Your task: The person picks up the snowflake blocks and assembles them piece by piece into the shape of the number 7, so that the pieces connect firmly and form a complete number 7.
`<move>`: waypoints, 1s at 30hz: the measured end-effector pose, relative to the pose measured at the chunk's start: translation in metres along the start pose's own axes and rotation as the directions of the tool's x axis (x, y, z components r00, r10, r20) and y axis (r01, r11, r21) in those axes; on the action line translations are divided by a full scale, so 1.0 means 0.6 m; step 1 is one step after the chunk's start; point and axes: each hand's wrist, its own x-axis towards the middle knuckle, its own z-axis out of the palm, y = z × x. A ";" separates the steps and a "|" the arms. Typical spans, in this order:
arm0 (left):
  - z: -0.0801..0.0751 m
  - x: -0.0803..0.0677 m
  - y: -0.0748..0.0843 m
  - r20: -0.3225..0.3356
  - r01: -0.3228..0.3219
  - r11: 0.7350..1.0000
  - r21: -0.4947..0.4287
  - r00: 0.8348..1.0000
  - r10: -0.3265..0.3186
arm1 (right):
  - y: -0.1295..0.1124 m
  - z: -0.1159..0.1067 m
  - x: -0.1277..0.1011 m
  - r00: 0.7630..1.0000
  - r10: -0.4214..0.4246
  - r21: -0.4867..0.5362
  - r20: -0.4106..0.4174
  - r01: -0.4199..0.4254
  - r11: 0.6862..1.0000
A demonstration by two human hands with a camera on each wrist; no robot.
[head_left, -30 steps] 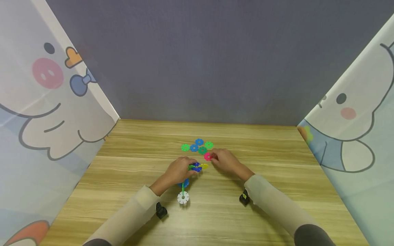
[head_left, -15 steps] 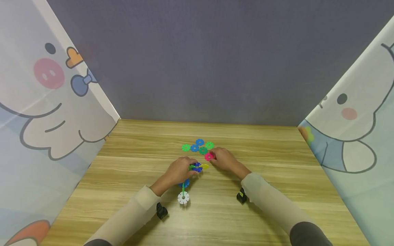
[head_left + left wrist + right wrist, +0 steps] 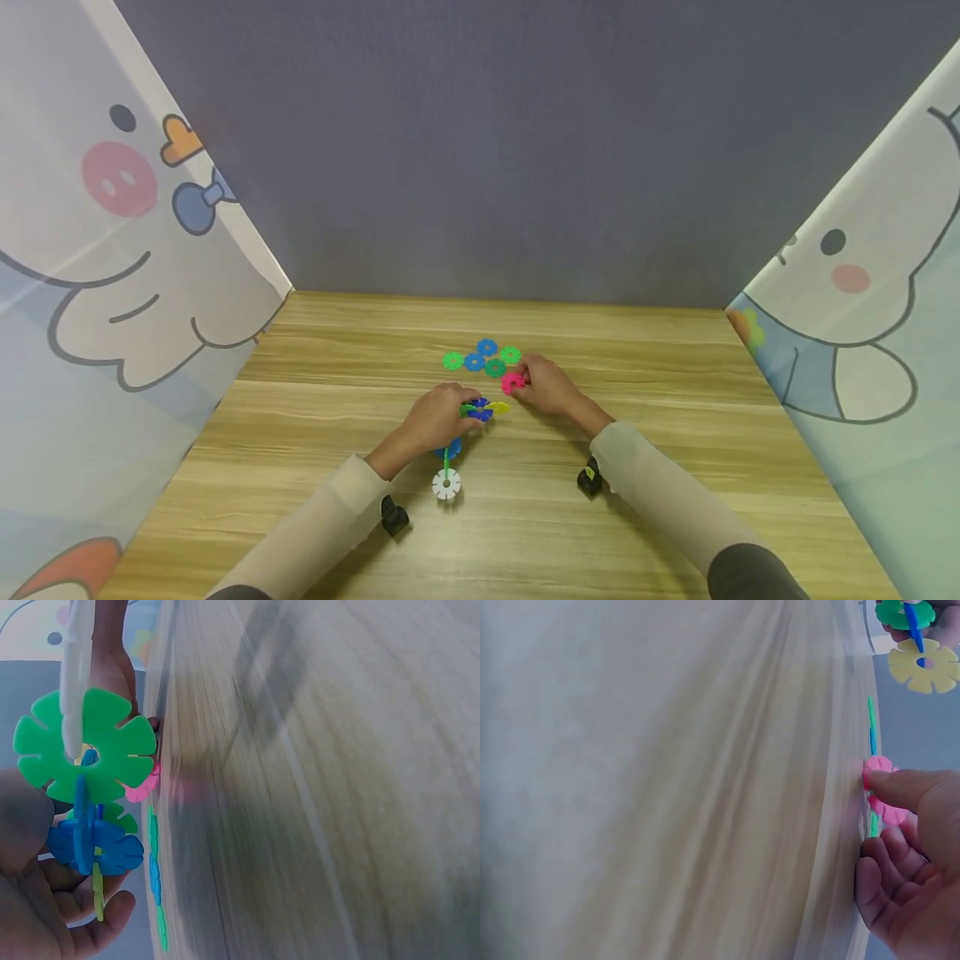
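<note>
Head view looks down on a wooden table (image 3: 315, 467) closed in by a grey back wall (image 3: 510, 150) and cartoon-printed curtains on the left (image 3: 97, 275) and the right (image 3: 862, 333). Toward the far middle of the table lies a loose cluster of flat snowflake discs (image 3: 482, 358), green and blue ones side by side, just beyond both hands; nothing stands between the hands and that cluster. A small black object lies by each forearm, one at the left sleeve (image 3: 393, 515) and one at the right sleeve (image 3: 588, 481). The left hand (image 3: 435, 419) has its fingers curled round an assembly of joined discs (image 3: 480, 407), held just above the table: in the left wrist view a big green disc (image 3: 84, 745) slots into a blue one (image 3: 96, 846) with a yellow edge below, resting against the palm and fingers. From that assembly a green stem runs back toward the person and ends in a white disc (image 3: 446, 483) standing near the left wrist. The right hand (image 3: 546, 387) pinches a pink disc (image 3: 513, 382) between thumb and fingertips; the right wrist view shows the thumb pressed on that pink disc (image 3: 880, 789) at the table's surface, with the other fingers (image 3: 881, 881) curled below it. The pink disc sits just right of the held assembly and just in front of the loose cluster, the two hands near each other but apart.
</note>
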 end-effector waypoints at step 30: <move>-0.001 0.004 -0.001 -0.001 0.028 0.999 -0.023 1.000 -0.028 | 0.006 -0.019 -0.063 0.984 0.031 0.541 0.174 -0.122 0.832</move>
